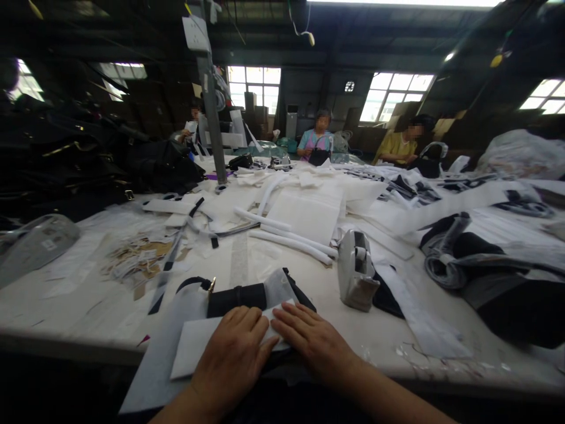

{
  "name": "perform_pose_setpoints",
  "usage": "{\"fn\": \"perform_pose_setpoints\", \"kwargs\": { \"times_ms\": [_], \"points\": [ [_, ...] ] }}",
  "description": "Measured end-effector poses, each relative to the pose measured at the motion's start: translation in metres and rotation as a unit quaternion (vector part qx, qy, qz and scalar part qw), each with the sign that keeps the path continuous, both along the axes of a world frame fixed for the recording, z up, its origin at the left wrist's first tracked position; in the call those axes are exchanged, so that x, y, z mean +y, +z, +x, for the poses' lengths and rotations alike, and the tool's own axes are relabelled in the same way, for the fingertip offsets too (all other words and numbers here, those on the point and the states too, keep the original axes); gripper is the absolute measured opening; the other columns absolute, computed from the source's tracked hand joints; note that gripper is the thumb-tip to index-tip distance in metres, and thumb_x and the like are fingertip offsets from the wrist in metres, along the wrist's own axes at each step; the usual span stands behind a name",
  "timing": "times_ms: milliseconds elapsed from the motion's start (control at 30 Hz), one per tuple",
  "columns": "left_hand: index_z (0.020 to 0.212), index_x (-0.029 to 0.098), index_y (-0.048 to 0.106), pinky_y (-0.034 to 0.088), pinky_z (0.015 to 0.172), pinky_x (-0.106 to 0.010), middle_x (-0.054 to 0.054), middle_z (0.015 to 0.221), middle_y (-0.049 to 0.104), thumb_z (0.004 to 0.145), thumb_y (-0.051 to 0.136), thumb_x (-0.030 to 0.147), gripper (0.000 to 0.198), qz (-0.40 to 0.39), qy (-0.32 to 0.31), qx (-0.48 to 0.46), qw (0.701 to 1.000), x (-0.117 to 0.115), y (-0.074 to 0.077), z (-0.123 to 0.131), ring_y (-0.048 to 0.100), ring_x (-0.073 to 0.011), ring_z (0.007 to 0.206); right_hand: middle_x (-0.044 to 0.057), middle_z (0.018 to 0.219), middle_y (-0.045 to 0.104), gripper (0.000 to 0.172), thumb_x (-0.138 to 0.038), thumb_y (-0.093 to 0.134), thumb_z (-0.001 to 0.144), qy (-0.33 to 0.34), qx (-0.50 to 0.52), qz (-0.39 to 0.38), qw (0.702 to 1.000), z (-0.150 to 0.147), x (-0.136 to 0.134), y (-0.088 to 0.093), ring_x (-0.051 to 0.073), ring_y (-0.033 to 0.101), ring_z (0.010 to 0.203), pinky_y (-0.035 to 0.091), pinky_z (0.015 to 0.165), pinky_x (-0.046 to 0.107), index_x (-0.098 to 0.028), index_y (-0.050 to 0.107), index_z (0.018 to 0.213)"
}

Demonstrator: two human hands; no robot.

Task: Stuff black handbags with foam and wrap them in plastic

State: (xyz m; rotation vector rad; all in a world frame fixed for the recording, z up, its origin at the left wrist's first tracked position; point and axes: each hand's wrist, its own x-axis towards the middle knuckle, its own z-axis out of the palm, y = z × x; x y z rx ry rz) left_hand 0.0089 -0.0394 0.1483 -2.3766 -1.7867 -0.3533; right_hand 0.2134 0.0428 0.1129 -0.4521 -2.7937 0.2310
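Note:
At the near table edge lies a black bag [236,299] with a gold-coloured buckle [212,285] on its strap. A white foam sheet [194,344] lies over its near side, with thinner white wrapping [152,368] beneath. My left hand [233,353] is closed on the foam sheet, fingers bent over its upper edge and thumb pointing right. Beside it my right hand [315,341] presses on the sheet's right part, fingers stretched out and together. What lies under both palms is hidden. A grey tape dispenser [356,274] stands to the right of the bag.
White foam rolls [295,241] and sheets [304,212] cover the table's middle. Paper scraps [136,259] lie left, below a pile of black bags [79,159]. More wrapped black bags [516,300] lie right. A metal post [212,118] rises behind. Several people [315,141] sit across the table.

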Motion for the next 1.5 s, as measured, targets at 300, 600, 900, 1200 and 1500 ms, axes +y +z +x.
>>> {"fn": "perform_pose_setpoints", "kwargs": {
  "times_ms": [300,600,900,1200,1500],
  "points": [
    [0.152,0.015,0.027,0.038,0.111,-0.041,-0.009,0.152,0.042,0.094,0.05,0.045,0.069,0.07,-0.121,0.053,0.989,-0.017,-0.033,-0.015,0.039,-0.0247,0.14,0.01,0.151,0.044,0.049,-0.013,0.047,0.095,0.0,-0.002,0.003,1.0,-0.001,-0.007,-0.002,0.025,0.033,0.143,0.033,0.118,0.045,-0.013,0.044,0.144],
    [0.152,0.011,0.025,0.044,0.108,-0.039,-0.016,0.151,0.041,0.082,0.061,0.018,0.078,0.063,-0.094,0.026,0.993,-0.015,-0.05,-0.005,0.041,-0.0287,0.138,0.013,0.148,0.047,0.054,-0.006,0.046,0.094,0.002,-0.013,-0.005,1.0,-0.003,-0.005,-0.004,0.024,0.034,0.143,0.036,0.116,0.047,-0.014,0.039,0.147],
    [0.154,0.011,0.017,0.044,0.109,-0.04,-0.016,0.152,0.039,0.068,0.044,-0.002,0.091,0.032,-0.081,0.01,0.996,-0.016,-0.056,-0.006,0.037,-0.0261,0.14,0.006,0.096,0.076,0.044,-0.039,0.035,0.103,-0.174,0.035,-0.236,0.955,-0.035,0.053,0.064,0.019,0.07,0.095,0.052,0.088,0.029,-0.02,0.073,0.09],
    [0.154,0.012,0.014,0.049,0.103,-0.044,-0.018,0.148,0.045,0.067,0.047,0.002,0.093,0.101,-0.07,-0.025,0.992,-0.006,-0.1,0.001,0.044,-0.0306,0.135,0.005,0.064,0.066,0.036,-0.049,0.083,0.063,-0.284,-0.169,-0.289,0.898,-0.135,0.15,0.028,0.023,0.065,0.071,0.045,0.063,0.029,-0.016,0.068,0.067],
    [0.155,0.015,0.008,0.045,0.106,-0.047,-0.018,0.152,0.038,0.065,0.051,0.002,0.101,0.08,-0.074,-0.056,0.992,-0.006,-0.115,0.005,0.04,-0.0323,0.138,0.001,0.084,0.068,0.047,-0.057,0.078,0.066,-0.108,-0.048,-0.538,0.835,-0.113,0.14,0.038,0.013,0.064,0.075,0.049,0.066,0.022,-0.016,0.062,0.084]
  ]
}}
